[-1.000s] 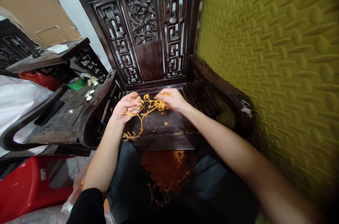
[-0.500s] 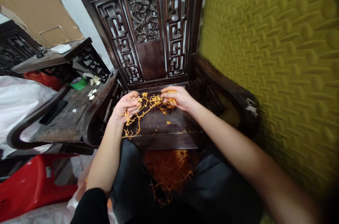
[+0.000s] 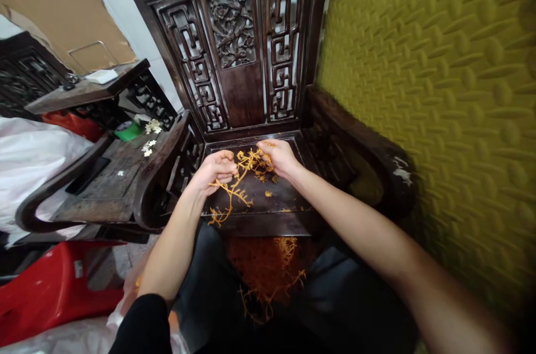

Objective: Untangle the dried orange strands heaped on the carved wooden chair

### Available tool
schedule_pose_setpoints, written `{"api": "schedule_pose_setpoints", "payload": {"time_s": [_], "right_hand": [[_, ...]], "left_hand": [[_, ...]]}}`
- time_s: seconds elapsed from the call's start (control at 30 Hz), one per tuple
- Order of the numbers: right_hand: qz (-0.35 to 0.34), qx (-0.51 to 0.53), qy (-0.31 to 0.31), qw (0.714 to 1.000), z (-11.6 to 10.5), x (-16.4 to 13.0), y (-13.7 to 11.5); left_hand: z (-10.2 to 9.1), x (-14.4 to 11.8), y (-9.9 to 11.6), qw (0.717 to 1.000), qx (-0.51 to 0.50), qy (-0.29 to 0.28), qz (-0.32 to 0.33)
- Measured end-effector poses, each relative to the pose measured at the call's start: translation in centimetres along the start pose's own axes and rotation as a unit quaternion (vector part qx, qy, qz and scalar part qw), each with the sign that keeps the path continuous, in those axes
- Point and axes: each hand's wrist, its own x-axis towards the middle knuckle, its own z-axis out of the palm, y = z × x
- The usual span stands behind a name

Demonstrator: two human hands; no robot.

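Over the seat of a dark carved wooden chair (image 3: 259,206), both my hands pinch a tangled orange branched sprig (image 3: 234,189). My left hand (image 3: 213,171) grips its left end, and a thin stem hangs down toward the seat's front edge. My right hand (image 3: 280,156) pinches the bushy right part of the sprig. A few orange bits (image 3: 268,194) lie loose on the seat. A heap of the same orange strands (image 3: 263,267) sits lower down between my dark-clothed knees.
A yellow-green quilted panel (image 3: 439,91) fills the right side, close to the chair's arm. Left of the chair stands a second dark wooden chair (image 3: 96,181) with small white flowers (image 3: 147,147) and a green object (image 3: 129,132). A red plastic stool (image 3: 54,287) sits at the lower left.
My two hands have drawn closer together on the sprig. The hanging stem has swung a little to the right. The view has shifted slightly.
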Motion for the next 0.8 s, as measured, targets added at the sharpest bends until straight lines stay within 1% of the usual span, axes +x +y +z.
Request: {"api": "schedule_pose_setpoints", "payload": {"time_s": [0.07, 0.13, 0.2, 0.23, 0.27, 0.3, 0.33, 0.37, 0.4, 0.43, 0.47, 0.5, 0.53, 0.6, 0.63, 0.67, 0.7, 0.73, 0.77, 0.8], "right_hand": [[-0.016, -0.013, 0.040, 0.999, -0.6, 0.8, -0.6], [-0.025, -0.020, 0.085, 0.996, -1.8, 1.4, -1.4], [-0.034, -0.028, 0.132, 0.990, -3.1, 1.7, -2.5], [-0.035, -0.030, 0.146, 0.988, -3.7, 1.5, -3.0], [-0.030, -0.037, 0.133, 0.990, -4.2, 1.3, -3.5], [-0.021, -0.053, 0.084, 0.995, -4.5, 0.8, -3.9], [-0.012, -0.082, 0.004, 0.997, -4.5, 0.3, -4.3], [-0.005, -0.126, -0.095, 0.988, -4.4, -0.3, -4.6], [-0.003, -0.181, -0.195, 0.964, -4.1, -0.9, -4.7], [-0.007, -0.241, -0.279, 0.930, -3.8, -1.4, -4.8], [-0.016, -0.298, -0.334, 0.894, -3.4, -1.9, -4.8], [-0.029, -0.345, -0.359, 0.867, -3.1, -2.2, -4.7], [-0.043, -0.382, -0.370, 0.846, -2.8, -2.5, -4.6], [-0.087, -0.416, -0.383, 0.820, -2.3, -2.7, -4.0], [-0.117, -0.419, -0.377, 0.818, -2.1, -2.6, -3.7], [-0.149, -0.417, -0.352, 0.825, -2.0, -2.4, -3.4], [-0.179, -0.412, -0.303, 0.840, -2.1, -2.1, -3.2], [-0.203, -0.405, -0.227, 0.862, -2.2, -1.5, -3.0], [-0.219, -0.395, -0.127, 0.883, -2.7, -0.8, -3.0], [-0.223, -0.380, -0.013, 0.898, -3.3, 0.0, -3.0]], "left_hand": [[0.4, -0.1, -0.1, 1.000, 0.010, -0.006, -0.023], [0.7, -0.4, 0.2, 0.999, 0.021, -0.022, -0.024], [0.7, -0.9, 0.6, 0.997, 0.062, -0.042, -0.020], [0.6, -1.1, 0.7, 0.994, 0.096, -0.051, -0.025], [0.5, -1.3, 0.9, 0.989, 0.135, -0.057, -0.032], [0.4, -1.4, 0.9, 0.983, 0.172, -0.061, -0.039], [0.3, -1.4, 0.9, 0.976, 0.201, -0.064, -0.045], [0.3, -1.4, 0.9, 0.971, 0.223, -0.067, -0.046], [0.3, -1.3, 0.8, 0.968, 0.237, -0.067, -0.042], [0.3, -1.1, 0.6, 0.967, 0.246, -0.065, -0.035], [0.4, -1.0, 0.5, 0.965, 0.252, -0.062, -0.029], [0.5, -0.8, 0.3, 0.964, 0.257, -0.060, -0.025], [0.6, -0.7, 0.2, 0.963, 0.262, -0.059, -0.023], [0.9, -0.7, 0.0, 0.960, 0.270, -0.063, -0.022], [1.0, -0.7, 0.0, 0.959, 0.277, -0.064, -0.022], [1.1, -0.8, 0.0, 0.956, 0.285, -0.060, -0.018], [1.2, -0.9, 0.0, 0.954, 0.295, -0.051, -0.009], [1.3, -1.0, 0.0, 0.952, 0.305, -0.042, 0.000], [1.3, -1.1, 0.0, 0.949, 0.314, -0.039, 0.004], [1.1, -1.2, -0.1, 0.945, 0.325, -0.043, 0.002]]}}
